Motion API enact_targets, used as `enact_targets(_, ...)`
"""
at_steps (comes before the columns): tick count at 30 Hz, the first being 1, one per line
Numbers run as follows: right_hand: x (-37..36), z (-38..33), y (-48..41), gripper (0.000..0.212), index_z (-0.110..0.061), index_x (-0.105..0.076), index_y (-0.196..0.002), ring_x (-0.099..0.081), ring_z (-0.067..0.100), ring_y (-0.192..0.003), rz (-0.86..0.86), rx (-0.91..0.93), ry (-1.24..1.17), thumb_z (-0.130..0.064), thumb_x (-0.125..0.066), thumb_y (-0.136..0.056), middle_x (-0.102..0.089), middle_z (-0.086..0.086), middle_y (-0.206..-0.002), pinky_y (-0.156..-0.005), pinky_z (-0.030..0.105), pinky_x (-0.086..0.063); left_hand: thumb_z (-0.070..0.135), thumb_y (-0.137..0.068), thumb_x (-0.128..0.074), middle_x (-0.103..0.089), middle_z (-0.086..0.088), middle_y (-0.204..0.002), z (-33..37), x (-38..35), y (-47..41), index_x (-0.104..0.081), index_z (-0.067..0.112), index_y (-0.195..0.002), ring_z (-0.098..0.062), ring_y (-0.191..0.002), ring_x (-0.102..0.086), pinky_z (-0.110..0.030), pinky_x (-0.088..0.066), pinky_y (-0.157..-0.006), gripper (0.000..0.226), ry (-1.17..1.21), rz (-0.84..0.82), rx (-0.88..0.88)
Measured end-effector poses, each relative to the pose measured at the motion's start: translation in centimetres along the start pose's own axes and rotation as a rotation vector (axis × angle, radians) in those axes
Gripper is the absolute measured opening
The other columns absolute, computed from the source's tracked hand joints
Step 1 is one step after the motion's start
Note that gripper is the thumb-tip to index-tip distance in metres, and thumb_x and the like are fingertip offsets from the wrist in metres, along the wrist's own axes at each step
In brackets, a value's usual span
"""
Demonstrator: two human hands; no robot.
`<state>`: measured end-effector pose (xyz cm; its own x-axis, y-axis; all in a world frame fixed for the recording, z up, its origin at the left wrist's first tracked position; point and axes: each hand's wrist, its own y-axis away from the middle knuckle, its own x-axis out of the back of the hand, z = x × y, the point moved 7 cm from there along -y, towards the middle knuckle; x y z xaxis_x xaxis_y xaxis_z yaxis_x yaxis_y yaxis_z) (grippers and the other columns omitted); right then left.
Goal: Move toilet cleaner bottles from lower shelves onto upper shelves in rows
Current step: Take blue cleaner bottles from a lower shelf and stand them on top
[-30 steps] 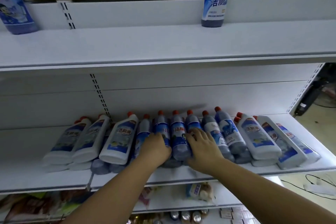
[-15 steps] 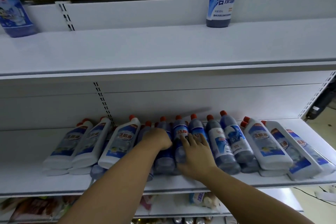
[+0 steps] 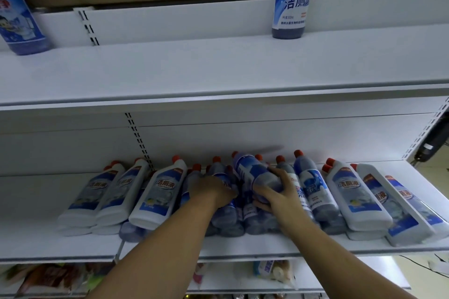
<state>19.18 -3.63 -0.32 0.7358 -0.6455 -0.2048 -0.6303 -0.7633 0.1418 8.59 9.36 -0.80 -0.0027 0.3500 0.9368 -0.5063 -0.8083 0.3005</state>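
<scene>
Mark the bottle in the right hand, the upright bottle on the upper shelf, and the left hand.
lifted blue bottle [image 3: 252, 172], head view, on its label.
upright blue bottle [image 3: 290, 5], head view, on its front label.
left hand [image 3: 213, 189], head view, back of the hand.

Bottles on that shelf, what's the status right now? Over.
Right hand gripping a blue bottle, tilted up off the pile. Left hand on a neighbouring bottle, grip hidden. Upper shelf holds two upright bottles; nothing blocking.

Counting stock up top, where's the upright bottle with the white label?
Head view: the bottle stands right of centre on the upper shelf, against the back panel.
</scene>
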Motion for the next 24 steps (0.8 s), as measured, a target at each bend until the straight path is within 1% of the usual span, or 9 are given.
enact_targets(2,0.4,0.2,0.4,0.045,-0.029,-0.053,-0.106,-0.064,0.024,-0.093,0.020,0.031,0.020,-0.002,-0.071,-0.075,-0.058,0.000,-0.103,-0.074,0.042,-0.060,0.051,-0.081,-0.053,-0.042,-0.008,-0.144,-0.1,-1.1,-0.5,-0.029,0.012,-0.142,-0.027,-0.126,-0.045,-0.031,-0.039,-0.100,0.076,0.260,-0.024,0.061)
enact_targets(5,1.0,0.1,0.8,0.051,-0.033,-0.053,-0.105,-0.065,0.025,-0.095,0.044,0.086,0.082,-0.002,-0.074,-0.071,-0.059,-0.001,-0.104,-0.078,0.047,-0.058,0.036,-0.078,-0.064,-0.052,-0.007,-0.134,-0.4,-1.7,-0.7,-0.028,0.005,-0.142,-0.024,-0.115,-0.054,-0.026,-0.043,-0.085,0.079,0.659,-0.013,0.144)
enact_targets(8,1.3,-0.6,1.8,0.061,-0.030,-0.050,-0.117,-0.062,0.017,-0.098,0.020,0.151,0.202,-0.003,-0.076,-0.069,-0.057,0.000,-0.114,-0.079,0.035,-0.058,0.027,-0.074,-0.073,-0.060,-0.011,-0.121,-1.3,-2.0,0.1,-0.038,0.006,-0.136,-0.028,-0.103,-0.061,-0.029,-0.046,-0.079,0.074,1.078,-0.019,0.210)
enact_targets(11,1.3,-1.2,3.0,0.067,-0.024,-0.046,-0.121,-0.059,0.009,-0.101,-0.040,0.213,0.221,0.005,-0.075,-0.068,-0.052,-0.001,-0.119,-0.073,0.016,-0.055,0.010,-0.070,-0.074,-0.071,-0.018,-0.084,-1.3,-2.8,3.6,-0.061,-0.001,-0.109,-0.029,-0.070,-0.067,-0.037,-0.056,-0.068,0.043,1.635,-0.292,0.232)
enact_targets(14,-0.3,-1.0,4.4,0.068,-0.026,-0.048,-0.117,-0.062,0.007,-0.101,-0.174,0.245,0.178,0.009,-0.077,-0.065,-0.050,-0.009,-0.120,-0.074,0.014,-0.053,0.004,-0.064,-0.067,-0.070,-0.022,-0.074,-1.3,-2.5,6.9,-0.061,-0.003,-0.094,-0.032,-0.061,-0.069,-0.048,-0.054,-0.074,0.031,1.983,-0.419,0.177)
enact_targets(17,-2.2,0.7,5.7,0.070,-0.036,-0.052,-0.114,-0.054,0.003,-0.117,-0.263,0.264,0.201,0.005,-0.080,-0.064,-0.041,-0.014,-0.135,-0.091,0.026,-0.052,0.000,-0.038,-0.085,-0.070,-0.027,-0.080,-1.9,-2.0,8.8,-0.059,-0.006,-0.099,-0.036,-0.065,-0.070,-0.053,-0.058,-0.062,0.067,2.145,-0.387,0.094)
enact_targets(19,-3.1,1.5,6.5,0.068,-0.043,-0.055,-0.112,-0.044,0.000,-0.127,-0.309,0.294,0.255,-0.007,-0.082,-0.061,-0.031,-0.018,-0.144,-0.099,0.023,-0.046,0.001,-0.018,-0.090,-0.071,-0.026,-0.084,-2.7,-1.7,9.6,-0.059,-0.005,-0.102,-0.037,-0.068,-0.071,-0.048,-0.058,-0.057,0.089,2.155,-0.319,0.056)
enact_targets(22,-4.4,2.0,7.4,0.052,-0.036,-0.056,-0.111,-0.045,0.000,-0.125,-0.446,0.231,0.217,-0.010,-0.076,-0.071,-0.030,-0.018,-0.144,-0.094,0.020,-0.048,0.000,-0.050,-0.079,-0.072,-0.024,-0.084,-4.3,-1.7,11.3,-0.055,-0.005,-0.109,-0.035,-0.070,-0.071,-0.045,-0.059,-0.059,0.064,2.085,-0.251,0.072)
enact_targets(24,-5.3,2.0,7.7,0.025,-0.029,-0.055,-0.106,-0.053,0.006,-0.113,-0.513,0.117,0.156,-0.011,-0.061,-0.088,-0.040,-0.011,-0.137,-0.080,0.023,-0.054,-0.003,-0.051,-0.079,-0.071,-0.024,-0.087,-5.6,-2.0,12.4,-0.055,-0.005,-0.110,-0.035,-0.072,-0.071,-0.044,-0.059,-0.059,0.063,2.072,-0.200,0.086)
